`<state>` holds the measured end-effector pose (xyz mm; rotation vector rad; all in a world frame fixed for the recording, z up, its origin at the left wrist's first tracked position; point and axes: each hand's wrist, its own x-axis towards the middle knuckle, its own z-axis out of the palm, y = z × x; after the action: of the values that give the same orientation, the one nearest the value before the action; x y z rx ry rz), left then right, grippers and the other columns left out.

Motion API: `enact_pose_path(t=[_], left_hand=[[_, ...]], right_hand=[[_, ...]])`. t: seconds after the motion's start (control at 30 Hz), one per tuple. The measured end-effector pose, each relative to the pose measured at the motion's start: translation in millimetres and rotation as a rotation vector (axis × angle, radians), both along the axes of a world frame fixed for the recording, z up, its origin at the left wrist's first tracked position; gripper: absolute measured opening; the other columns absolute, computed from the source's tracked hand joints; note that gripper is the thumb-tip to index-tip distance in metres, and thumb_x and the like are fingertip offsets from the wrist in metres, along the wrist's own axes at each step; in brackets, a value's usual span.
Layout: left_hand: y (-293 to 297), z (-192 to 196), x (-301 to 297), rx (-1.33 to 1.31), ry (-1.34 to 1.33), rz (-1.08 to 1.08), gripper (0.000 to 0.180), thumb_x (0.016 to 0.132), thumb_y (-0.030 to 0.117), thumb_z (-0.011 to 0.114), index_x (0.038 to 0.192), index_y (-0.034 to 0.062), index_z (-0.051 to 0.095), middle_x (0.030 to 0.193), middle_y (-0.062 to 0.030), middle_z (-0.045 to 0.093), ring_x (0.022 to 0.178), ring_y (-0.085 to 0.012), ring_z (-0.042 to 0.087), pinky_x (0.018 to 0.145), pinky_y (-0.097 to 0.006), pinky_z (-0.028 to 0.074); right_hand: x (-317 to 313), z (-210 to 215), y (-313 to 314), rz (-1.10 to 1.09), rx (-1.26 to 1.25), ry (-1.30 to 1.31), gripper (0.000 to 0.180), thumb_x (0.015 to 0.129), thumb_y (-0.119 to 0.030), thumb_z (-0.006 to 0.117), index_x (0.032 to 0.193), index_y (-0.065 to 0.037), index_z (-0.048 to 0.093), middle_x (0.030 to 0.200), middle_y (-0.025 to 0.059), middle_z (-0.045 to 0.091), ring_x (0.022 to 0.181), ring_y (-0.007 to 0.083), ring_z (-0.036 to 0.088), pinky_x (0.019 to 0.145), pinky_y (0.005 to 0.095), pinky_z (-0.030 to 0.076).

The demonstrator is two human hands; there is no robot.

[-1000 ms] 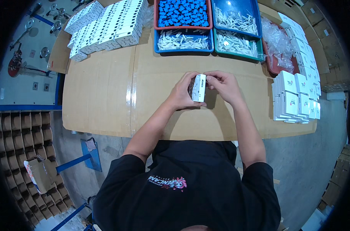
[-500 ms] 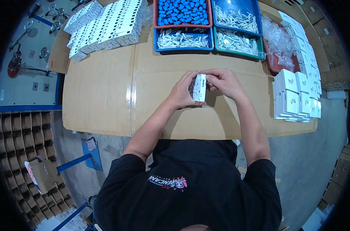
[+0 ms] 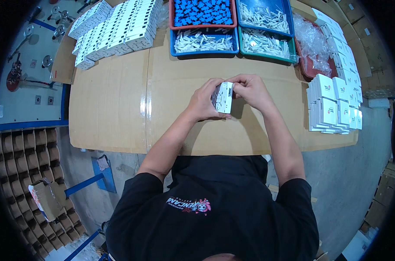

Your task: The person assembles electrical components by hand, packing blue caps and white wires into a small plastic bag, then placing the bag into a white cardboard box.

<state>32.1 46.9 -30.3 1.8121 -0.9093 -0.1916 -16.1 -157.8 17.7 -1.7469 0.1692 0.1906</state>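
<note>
Centrally, a person in a black T-shirt holds a small white box with dark print, raised over a cardboard-covered tabletop. The left hand grasps the box from its 9 o'clock side, with fingers at its top and bottom ends. The right hand is curled, thumb and fingers bent against the box's 1 o'clock edge; whether it pinches anything cannot be told.

Taking the box as the clock's centre, stacked white cartons fill 10 o'clock. Near 12, a red tray of blue plastic pieces sits behind a blue tray of slim white pieces. At 1 o'clock, another blue tray and a green tray hold similar white pieces. Clear plastic bags heap over a dark red tray at 2. More white boxes are stacked at 3 o'clock.
</note>
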Motion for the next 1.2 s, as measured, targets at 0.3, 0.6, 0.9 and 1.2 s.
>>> enact_pose_path(t=[0.3, 0.6, 0.9, 1.2], left_hand=[[0, 1, 0, 0.049, -0.076, -0.017, 0.107, 0.043, 0.039, 0.102, 0.133, 0.0049, 0.054, 0.122, -0.0127, 0.063, 0.111, -0.0284, 0.065, 0.095, -0.038, 0.053], [0, 0, 1, 0.078, -0.102, -0.034, 0.109, 0.043, 0.039, 0.103, 0.134, 0.0035, 0.053, 0.122, -0.0125, 0.062, 0.113, -0.0273, 0.064, 0.098, -0.038, 0.053], [-4, -14, 1, -0.091, 0.077, 0.010, 0.105, 0.043, 0.040, 0.101, 0.132, 0.0067, 0.054, 0.125, -0.0121, 0.062, 0.114, -0.0304, 0.064, 0.096, -0.039, 0.053], [-4, -16, 1, -0.072, 0.085, 0.026, 0.106, 0.042, 0.039, 0.101, 0.131, 0.0072, 0.054, 0.124, -0.0121, 0.062, 0.114, -0.0311, 0.064, 0.096, -0.040, 0.053]], right_hand=[[-6, 8, 11, -0.071, -0.082, -0.046, 0.024, 0.088, -0.005, 0.059, 0.103, 0.007, 0.073, 0.084, 0.0110, 0.074, 0.074, 0.0130, 0.070, 0.069, 0.0280, 0.058], [-10, -3, 8, -0.087, -0.052, -0.070, 0.024, 0.092, -0.005, 0.058, 0.108, 0.007, 0.072, 0.090, 0.0104, 0.074, 0.078, 0.0127, 0.070, 0.070, 0.0274, 0.058], [-46, -24, 13, -0.083, 0.333, -0.002, 0.051, 0.093, -0.007, 0.065, 0.140, 0.007, 0.052, 0.118, 0.0142, 0.069, 0.095, 0.0130, 0.068, 0.079, 0.0274, 0.056], [-51, -17, 16, 0.017, 0.338, 0.014, 0.061, 0.089, 0.001, 0.063, 0.146, 0.009, 0.044, 0.133, 0.0201, 0.061, 0.109, 0.0180, 0.066, 0.086, 0.0299, 0.057]])
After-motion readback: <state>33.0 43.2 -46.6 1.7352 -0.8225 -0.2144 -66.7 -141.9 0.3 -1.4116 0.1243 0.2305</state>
